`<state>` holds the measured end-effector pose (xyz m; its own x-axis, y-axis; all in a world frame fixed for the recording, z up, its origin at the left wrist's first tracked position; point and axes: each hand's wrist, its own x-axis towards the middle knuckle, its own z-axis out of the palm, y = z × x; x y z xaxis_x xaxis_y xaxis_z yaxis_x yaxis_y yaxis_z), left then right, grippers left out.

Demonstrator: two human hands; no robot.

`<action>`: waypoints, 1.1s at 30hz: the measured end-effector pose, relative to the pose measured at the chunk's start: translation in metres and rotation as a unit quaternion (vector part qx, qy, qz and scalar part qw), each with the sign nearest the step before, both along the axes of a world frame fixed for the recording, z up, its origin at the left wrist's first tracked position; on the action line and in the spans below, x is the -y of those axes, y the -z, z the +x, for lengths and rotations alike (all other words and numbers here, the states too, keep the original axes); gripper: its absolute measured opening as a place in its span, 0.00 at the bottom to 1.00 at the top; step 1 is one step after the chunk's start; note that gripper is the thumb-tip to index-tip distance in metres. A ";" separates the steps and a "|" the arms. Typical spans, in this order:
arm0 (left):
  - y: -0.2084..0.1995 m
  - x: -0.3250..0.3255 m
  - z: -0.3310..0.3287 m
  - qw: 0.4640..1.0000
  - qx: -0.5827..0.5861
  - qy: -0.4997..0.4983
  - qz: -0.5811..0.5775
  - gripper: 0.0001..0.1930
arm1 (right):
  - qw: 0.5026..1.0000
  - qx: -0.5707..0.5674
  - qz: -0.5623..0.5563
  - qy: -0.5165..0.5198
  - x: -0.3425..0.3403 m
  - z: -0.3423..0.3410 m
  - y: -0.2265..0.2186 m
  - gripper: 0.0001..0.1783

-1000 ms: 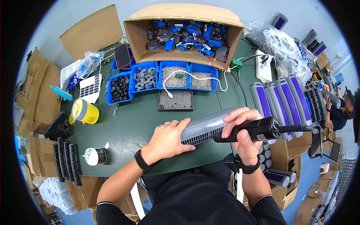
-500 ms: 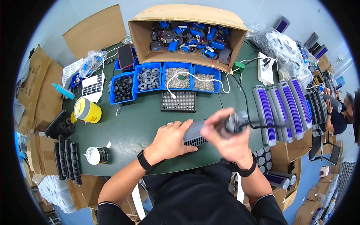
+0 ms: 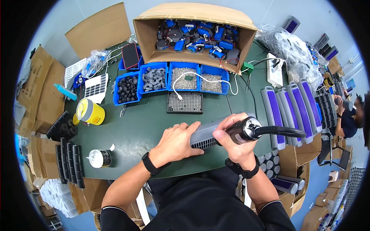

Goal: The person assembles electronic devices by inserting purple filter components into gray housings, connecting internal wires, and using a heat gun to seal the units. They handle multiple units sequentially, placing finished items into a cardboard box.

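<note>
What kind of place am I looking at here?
Most likely a small assembly workshop: blue parts bins of small components line a green work table, a cardboard box holds blue-and-black parts, and finished grey units lie in a row.

bare green table (image 3: pixel 146 127) left, blue bins (image 3: pixel 154 79) behind

Bright, even overhead light fills the scene, leaving only soft, short shadows under the hands and the blue bins (image 3: pixel 173 79) on the green table (image 3: pixel 138 123). Glare whitens the clear plastic bags (image 3: pixel 287 40) at two o'clock. The centre is sharp, while fisheye distortion bends edges toward the rim, where a black vignette surrounds the circular picture and detail softens.
</note>
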<state>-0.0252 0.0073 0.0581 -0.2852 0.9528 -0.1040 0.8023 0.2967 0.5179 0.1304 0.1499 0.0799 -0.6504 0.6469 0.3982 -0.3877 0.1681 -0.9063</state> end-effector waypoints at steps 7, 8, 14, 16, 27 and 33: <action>0.001 0.001 0.000 1.000 -0.001 0.004 0.006 0.47 | 0.999 0.011 0.041 -0.019 -0.002 0.000 0.005 0.19; 0.001 0.001 0.000 1.000 -0.002 0.003 0.006 0.47 | 0.999 0.015 0.037 -0.028 -0.004 0.002 0.005 0.19; 0.002 0.000 0.001 1.000 0.000 0.000 0.005 0.47 | 0.997 0.026 0.030 -0.059 -0.006 0.004 0.004 0.19; -0.002 -0.004 0.002 1.000 0.011 -0.006 -0.012 0.49 | 0.997 0.030 0.050 -0.055 -0.007 0.009 -0.005 0.19; 0.013 0.019 -0.016 0.969 0.189 -0.101 0.122 0.30 | 0.983 -0.092 -0.106 -0.118 0.027 0.008 -0.016 0.29; 0.037 0.028 0.004 0.963 0.162 -0.163 0.139 0.29 | 0.982 -0.099 -0.101 -0.122 0.044 -0.003 -0.001 0.29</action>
